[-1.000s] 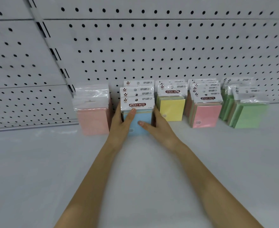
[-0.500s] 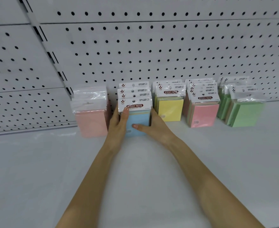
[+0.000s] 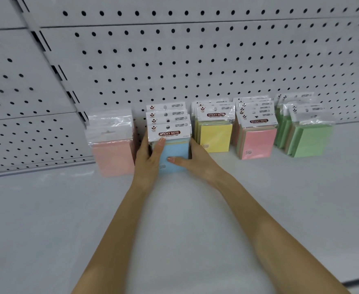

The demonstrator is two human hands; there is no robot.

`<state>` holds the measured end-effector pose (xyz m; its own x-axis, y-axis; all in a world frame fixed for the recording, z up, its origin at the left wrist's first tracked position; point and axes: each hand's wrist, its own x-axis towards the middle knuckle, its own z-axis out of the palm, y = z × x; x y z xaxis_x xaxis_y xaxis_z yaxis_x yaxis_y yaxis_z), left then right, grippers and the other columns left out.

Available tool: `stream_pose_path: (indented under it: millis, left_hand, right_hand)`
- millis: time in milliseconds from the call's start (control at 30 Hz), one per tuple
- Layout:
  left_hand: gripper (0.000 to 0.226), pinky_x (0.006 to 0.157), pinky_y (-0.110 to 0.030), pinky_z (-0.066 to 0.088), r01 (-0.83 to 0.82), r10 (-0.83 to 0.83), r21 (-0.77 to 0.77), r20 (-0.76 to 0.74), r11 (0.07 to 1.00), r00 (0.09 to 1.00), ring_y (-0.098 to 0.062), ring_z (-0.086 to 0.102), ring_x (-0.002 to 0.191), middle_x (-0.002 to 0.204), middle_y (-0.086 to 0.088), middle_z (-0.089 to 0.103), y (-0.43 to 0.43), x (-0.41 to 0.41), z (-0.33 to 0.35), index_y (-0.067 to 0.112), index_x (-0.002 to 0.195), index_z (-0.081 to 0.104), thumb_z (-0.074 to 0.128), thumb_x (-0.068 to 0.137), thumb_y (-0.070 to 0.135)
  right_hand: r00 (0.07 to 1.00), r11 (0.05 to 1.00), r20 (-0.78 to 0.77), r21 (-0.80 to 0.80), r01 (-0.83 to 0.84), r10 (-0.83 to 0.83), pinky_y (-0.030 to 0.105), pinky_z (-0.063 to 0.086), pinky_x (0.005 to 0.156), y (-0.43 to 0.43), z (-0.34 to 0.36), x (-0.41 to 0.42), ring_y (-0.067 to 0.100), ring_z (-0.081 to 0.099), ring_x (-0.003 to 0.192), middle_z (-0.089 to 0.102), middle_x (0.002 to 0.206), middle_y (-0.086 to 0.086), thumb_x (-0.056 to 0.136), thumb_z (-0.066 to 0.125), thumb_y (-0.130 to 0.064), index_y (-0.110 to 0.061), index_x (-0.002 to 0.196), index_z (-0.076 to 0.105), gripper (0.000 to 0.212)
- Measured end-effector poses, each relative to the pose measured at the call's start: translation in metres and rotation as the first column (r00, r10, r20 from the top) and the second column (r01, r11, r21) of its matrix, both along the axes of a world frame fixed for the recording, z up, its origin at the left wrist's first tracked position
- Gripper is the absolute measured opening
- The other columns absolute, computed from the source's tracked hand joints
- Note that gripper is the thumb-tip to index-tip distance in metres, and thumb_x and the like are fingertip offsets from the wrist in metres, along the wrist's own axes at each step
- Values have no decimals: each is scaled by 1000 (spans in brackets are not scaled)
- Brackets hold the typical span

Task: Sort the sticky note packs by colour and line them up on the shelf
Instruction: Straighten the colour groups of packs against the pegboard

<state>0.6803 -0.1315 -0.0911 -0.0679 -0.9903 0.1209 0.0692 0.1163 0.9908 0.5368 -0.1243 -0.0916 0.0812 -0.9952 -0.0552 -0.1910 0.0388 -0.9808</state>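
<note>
The white shelf (image 3: 47, 230) fills the lower frame, and the perforated back panel (image 3: 216, 60) the upper. Five groups of packs are stood along the panel across mid-frame: pale pink packs (image 3: 113, 153) at the left, then the blue packs (image 3: 176, 151), yellow packs (image 3: 215, 137), deeper pink packs (image 3: 258, 144) and green packs (image 3: 310, 141) at the right.

Over the last second very little has been altered. The whole row is seen slightly shifted in the frame, which is judged to be head movement; the blue packs are kept in the same place between their neighbours.

The blue packs are clasped from both sides. The left hand (image 3: 148, 160) is laid along their left edge with its thumb (image 3: 159, 145) pressed on the front face. The right hand (image 3: 197, 160) is laid along the right edge with its thumb (image 3: 174, 160) set across the lower front. The remaining fingers are largely hidden beside the packs.

The sorting is judged nearly finished, with this group being squared up. The pale pink packs are shown back-side out, and may need turning.
</note>
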Motion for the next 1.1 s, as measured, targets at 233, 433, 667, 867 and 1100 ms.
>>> stream_pose_path:
  millis: [233,433,667,867,1100]
  left_hand:
    - [42,102,-40,46,-2,4,-37,36,999,999,-12,57,120,131,5,60,6,-2,4,21,136,47,51,96,35]
    - [42,94,-14,44,-13,24,-84,130,996,991,1,51,121,133,14,55,21,1,-2,24,140,42,48,99,29]
    - [46,103,-29,44,-97,113,-95,179,991,977,-1,52,120,132,12,57,42,1,-11,24,139,45,54,94,24]
    - [50,106,-29,39,-175,186,-67,228,982,956,-16,52,126,140,2,53,43,1,-14,18,143,42,54,95,9]
    - [48,108,-29,39,-242,250,-63,227,968,941,-10,51,125,138,6,54,50,0,-13,16,141,45,54,94,7]
  right_hand:
    - [962,950,-41,-171,260,-271,19,39,103,31,-12,5,4,51,120,52,136,-10,80,74,-20,-18,142,42,70]
    - [834,812,64,-195,549,-548,7,37,97,55,-15,-43,8,52,117,50,128,-12,87,66,-12,-19,136,47,53]
    - [833,804,-26,-282,524,-552,26,23,115,37,-17,-48,11,29,139,32,151,-6,88,64,-15,-13,147,26,70]
    - [822,793,-121,-373,482,-557,-3,4,101,16,-10,-45,4,17,137,27,146,-6,84,68,-10,-4,148,21,79]
    - [781,802,-219,-293,520,-586,24,23,102,2,-13,-42,28,33,131,38,140,15,86,68,-18,0,138,32,66]
